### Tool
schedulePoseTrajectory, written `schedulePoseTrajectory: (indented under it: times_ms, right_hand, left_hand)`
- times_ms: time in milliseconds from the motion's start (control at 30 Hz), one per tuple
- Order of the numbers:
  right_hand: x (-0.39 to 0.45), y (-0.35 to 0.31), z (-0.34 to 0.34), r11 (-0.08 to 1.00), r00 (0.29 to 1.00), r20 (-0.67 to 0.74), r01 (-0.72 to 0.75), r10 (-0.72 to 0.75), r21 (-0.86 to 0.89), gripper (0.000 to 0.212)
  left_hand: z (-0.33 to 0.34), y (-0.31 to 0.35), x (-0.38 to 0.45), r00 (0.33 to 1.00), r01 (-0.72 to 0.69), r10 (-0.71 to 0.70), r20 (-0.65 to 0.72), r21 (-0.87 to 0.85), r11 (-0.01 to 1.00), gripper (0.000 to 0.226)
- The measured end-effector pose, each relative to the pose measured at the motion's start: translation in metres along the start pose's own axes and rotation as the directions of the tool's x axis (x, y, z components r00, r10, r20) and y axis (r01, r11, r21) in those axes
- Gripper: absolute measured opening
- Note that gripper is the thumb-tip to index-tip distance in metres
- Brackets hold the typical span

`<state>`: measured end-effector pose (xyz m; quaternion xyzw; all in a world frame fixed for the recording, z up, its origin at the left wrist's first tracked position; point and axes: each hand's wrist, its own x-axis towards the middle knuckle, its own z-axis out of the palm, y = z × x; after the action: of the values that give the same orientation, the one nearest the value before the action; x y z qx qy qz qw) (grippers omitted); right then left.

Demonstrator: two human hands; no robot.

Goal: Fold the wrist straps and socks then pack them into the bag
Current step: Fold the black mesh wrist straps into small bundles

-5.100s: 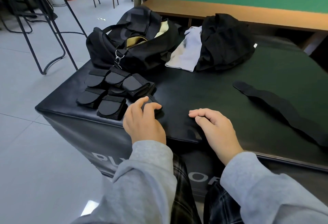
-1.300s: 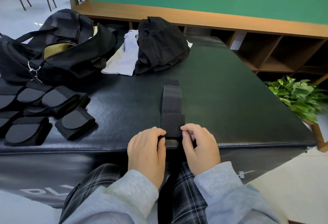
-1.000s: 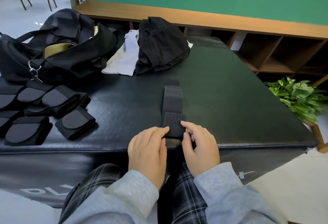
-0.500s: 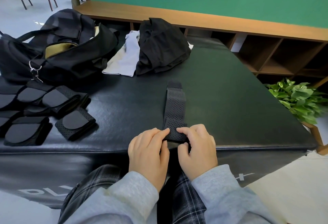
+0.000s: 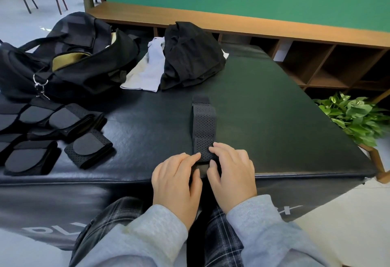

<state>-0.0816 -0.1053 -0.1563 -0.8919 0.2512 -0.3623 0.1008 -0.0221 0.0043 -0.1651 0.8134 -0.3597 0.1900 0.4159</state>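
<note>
Comparing with half a second ago, the strap (image 5: 204,127) on the black mat (image 5: 274,108) looks shorter and doubled, its near end rolled further away from the mat's front edge, and both hands have moved forward with it. The left hand (image 5: 176,179) pinches the roll's left side, thumb under and fingertips on top; the right hand (image 5: 232,170) grips the right side the same way (thumb at the near face). Around them nothing has shifted: the open bag (image 5: 69,59) stands at the far left, a black garment (image 5: 190,55) and a pale cloth (image 5: 147,70) lie beside it, and the folded straps (image 5: 52,131) sit in a cluster at the left, well apart from the hands. A plant (image 5: 356,118) shows at the right.
</note>
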Motion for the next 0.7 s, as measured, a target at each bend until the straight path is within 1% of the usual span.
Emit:
schedulePoseTrajectory:
  times_ms: [133, 200, 267, 333, 367, 433, 500, 633, 700]
  right_hand:
    - [0.002, 0.004, 0.005, 0.997, 0.996, -0.076, 0.041, -0.046, -0.065, 0.023]
    - [0.001, 0.005, 0.006, 0.996, 0.992, -0.102, 0.066, -0.073, -0.066, 0.022]
    - [-0.002, 0.006, 0.005, 0.996, 0.989, -0.115, 0.090, -0.089, 0.002, 0.028]
    - [-0.002, 0.006, 0.002, 0.986, 0.990, -0.113, 0.097, -0.082, 0.134, 0.034]
    - [-0.001, 0.004, -0.001, 0.978, 0.991, -0.106, 0.094, -0.076, 0.184, 0.032]
    - [-0.001, 0.001, -0.006, 0.971, 0.995, -0.081, 0.068, -0.050, 0.229, 0.023]
    - [-0.002, -0.003, -0.013, 0.958, 0.999, -0.048, 0.021, -0.008, 0.285, 0.021]
    - [-0.006, -0.006, -0.019, 0.906, 0.995, -0.002, -0.086, 0.096, 0.413, 0.017]
    - [-0.008, -0.005, -0.018, 0.879, 0.991, 0.012, -0.126, 0.136, 0.459, 0.017]
  left_hand:
    - [-0.002, 0.003, 0.000, 0.999, 0.041, -0.040, 0.025, -0.041, 0.998, 0.036]
    - [-0.004, 0.005, 0.001, 0.997, 0.072, -0.070, 0.031, -0.078, 0.994, 0.039]
    - [-0.006, 0.006, 0.001, 0.995, 0.094, -0.088, 0.053, -0.110, 0.989, 0.039]
    - [-0.007, 0.006, 0.001, 0.994, 0.089, -0.079, 0.075, -0.132, 0.987, 0.039]
    - [-0.007, 0.006, 0.001, 0.994, 0.084, -0.073, 0.078, -0.141, 0.987, 0.038]
    - [-0.008, 0.007, 0.001, 0.995, 0.087, -0.078, 0.062, -0.155, 0.984, 0.036]
    - [-0.009, 0.008, 0.001, 0.994, 0.113, -0.109, 0.034, -0.182, 0.977, 0.033]
    - [-0.010, 0.008, 0.000, 0.992, 0.120, -0.125, -0.009, -0.223, 0.967, 0.017]
    - [-0.011, 0.009, 0.000, 0.982, 0.184, -0.187, 0.015, -0.270, 0.945, 0.010]
